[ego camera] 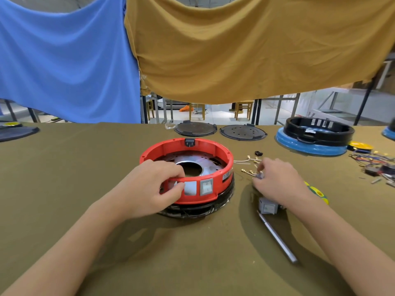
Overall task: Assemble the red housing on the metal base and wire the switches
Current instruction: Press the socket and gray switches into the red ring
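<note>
The left hand point(156, 184) grips the red housing point(222, 159) at its front rim; just right of the housing, the right hand point(275, 180) pinches a small connector point(259, 175).

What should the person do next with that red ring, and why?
Probably bring the small part pinched in the right hand to the red housing: one switch is fitted, the opening beside it looks empty, and the left hand steadies the wall.
</note>
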Demonstrator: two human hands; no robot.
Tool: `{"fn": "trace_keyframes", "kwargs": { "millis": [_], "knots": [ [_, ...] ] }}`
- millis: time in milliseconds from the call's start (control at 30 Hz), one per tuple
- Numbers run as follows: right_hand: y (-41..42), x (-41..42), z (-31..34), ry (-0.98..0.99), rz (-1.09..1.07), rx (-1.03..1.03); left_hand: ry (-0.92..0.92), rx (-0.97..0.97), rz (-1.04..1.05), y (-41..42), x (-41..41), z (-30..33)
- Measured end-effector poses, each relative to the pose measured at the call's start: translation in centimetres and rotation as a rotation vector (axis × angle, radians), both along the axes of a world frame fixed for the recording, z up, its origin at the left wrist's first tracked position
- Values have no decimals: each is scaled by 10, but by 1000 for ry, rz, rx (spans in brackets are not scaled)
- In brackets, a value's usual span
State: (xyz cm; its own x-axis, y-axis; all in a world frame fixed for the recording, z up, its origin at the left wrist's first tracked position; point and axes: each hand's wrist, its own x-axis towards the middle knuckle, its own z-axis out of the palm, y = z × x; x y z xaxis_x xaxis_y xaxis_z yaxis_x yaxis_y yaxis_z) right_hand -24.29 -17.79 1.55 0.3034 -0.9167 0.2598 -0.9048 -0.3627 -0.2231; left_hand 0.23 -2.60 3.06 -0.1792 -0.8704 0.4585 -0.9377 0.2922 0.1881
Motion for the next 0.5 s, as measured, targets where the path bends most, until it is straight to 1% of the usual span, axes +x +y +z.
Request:
{"fn": "trace_keyframes", "kwargs": {
  "millis": [100,200,233,333,400,500],
  "knots": [
    [3,3,-1,44,-2,60,-11,15,7,-2,-1,-2],
    [3,3,-1,49,2,29,-21,0,35,-3,-1,-6],
    [3,2,0,-9,8,22,-17,-2,40,-3,-1,-7],
    [6,3,5,-296,62,-10,-14,-14,29,-4,-6,-9],
    [8,4,8,-423,104,-41,-4,-32,15,-5,-7,-8],
    [12,7,9,-592,206,36,17,-64,9,-3,-4,-6]
  ]
}}
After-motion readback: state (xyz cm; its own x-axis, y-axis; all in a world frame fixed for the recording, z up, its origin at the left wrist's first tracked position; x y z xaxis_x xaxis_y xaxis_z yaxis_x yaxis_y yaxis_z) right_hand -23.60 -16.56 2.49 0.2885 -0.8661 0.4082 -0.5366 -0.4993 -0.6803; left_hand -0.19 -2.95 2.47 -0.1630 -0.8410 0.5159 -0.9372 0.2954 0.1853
